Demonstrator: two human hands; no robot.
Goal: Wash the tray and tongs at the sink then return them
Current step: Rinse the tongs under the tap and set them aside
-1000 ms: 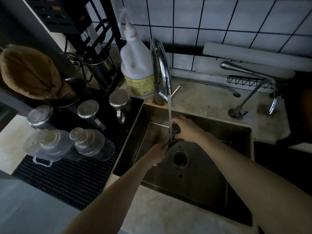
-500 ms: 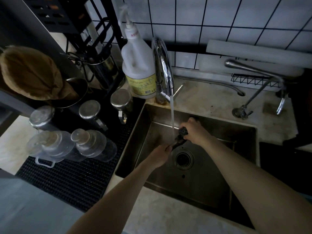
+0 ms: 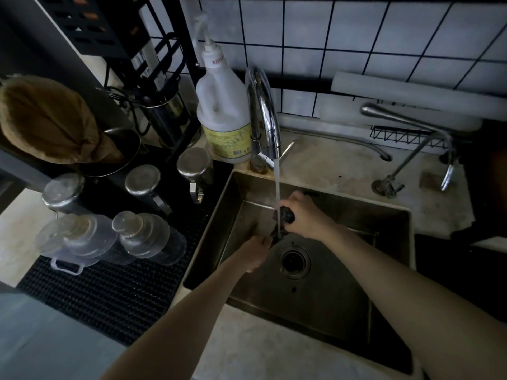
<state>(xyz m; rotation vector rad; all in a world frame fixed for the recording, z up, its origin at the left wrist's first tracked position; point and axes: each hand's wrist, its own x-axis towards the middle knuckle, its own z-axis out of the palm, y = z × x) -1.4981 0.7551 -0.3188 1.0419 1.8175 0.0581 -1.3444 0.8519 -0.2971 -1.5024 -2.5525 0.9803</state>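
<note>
Dim kitchen, white tiled wall behind a steel sink basin [image 3: 370, 270]. Chrome gooseneck tap [image 3: 263, 113] runs onto the dark, slim tongs [image 3: 277, 232], held over the drain. Right hand [image 3: 304, 215] grips a dark scrubbing pad [image 3: 284, 215], now back up at the tongs' upper end after a stroke down. Left hand [image 3: 255, 249] curls round the lower end. Scrubbing underway, probably; tray not visible.

Dim, underexposed; glare on chrome faucet [image 3: 264, 113]; sink [image 3: 340, 311] interior shadowed; wide-angle bending at edges.
</note>
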